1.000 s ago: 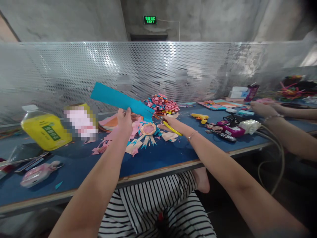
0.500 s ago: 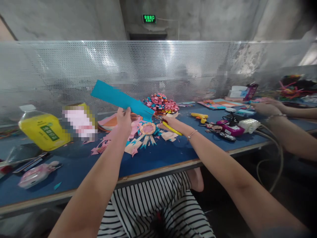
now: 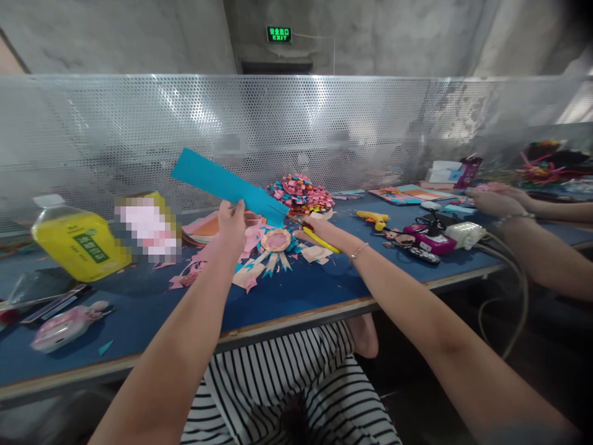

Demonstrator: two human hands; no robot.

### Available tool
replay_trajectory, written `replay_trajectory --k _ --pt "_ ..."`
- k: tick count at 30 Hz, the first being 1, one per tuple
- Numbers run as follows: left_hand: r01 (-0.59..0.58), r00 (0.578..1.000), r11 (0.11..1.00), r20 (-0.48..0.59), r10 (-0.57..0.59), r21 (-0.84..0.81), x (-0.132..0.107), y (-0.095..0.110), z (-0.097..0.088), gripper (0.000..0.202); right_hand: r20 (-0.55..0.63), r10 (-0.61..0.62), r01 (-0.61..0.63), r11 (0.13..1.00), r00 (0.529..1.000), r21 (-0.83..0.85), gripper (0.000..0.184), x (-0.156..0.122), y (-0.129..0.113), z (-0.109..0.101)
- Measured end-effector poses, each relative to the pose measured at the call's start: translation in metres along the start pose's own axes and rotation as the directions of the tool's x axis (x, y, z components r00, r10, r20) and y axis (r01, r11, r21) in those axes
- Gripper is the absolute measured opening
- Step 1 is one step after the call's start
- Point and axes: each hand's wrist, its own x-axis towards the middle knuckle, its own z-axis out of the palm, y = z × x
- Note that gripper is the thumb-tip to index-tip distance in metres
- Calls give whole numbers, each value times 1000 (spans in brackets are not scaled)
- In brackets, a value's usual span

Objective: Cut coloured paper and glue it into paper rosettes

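A long blue strip of paper [image 3: 210, 175] slants over the table, its lower edge pinched in my left hand [image 3: 233, 219]. My right hand [image 3: 319, 232] is closed around yellow-handled scissors [image 3: 322, 240], whose blades lie at the strip's right end. Just below the strip is a peach paper ring [image 3: 276, 240] with pointed blue and cream tails. Pink, cream and blue paper scraps [image 3: 249, 275] lie around it. Behind my right hand rises a pile of pink and blue paper pieces [image 3: 301, 193]. Orange and pink sheets [image 3: 201, 228] are partly hidden behind my left arm.
At the left stand a yellow bottle [image 3: 81, 241] and a pink-white case [image 3: 69, 326]. A yellow glue gun [image 3: 373, 218], a purple device [image 3: 430, 240] and a white power strip [image 3: 466, 235] with cables lie right. Another person's hands [image 3: 498, 201] work farther right. A perforated metal screen [image 3: 287, 117] closes the back.
My hands, the blue strip and the scissors hold almost the same position. The view has shifted very slightly.
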Motion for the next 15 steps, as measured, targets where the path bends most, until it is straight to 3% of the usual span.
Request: replay_trajectory --k 15 --pt "-22 1000 1000 9 22 16 -3 2 0 36 -58 -41 45 997 997 56 29 8 16 10"
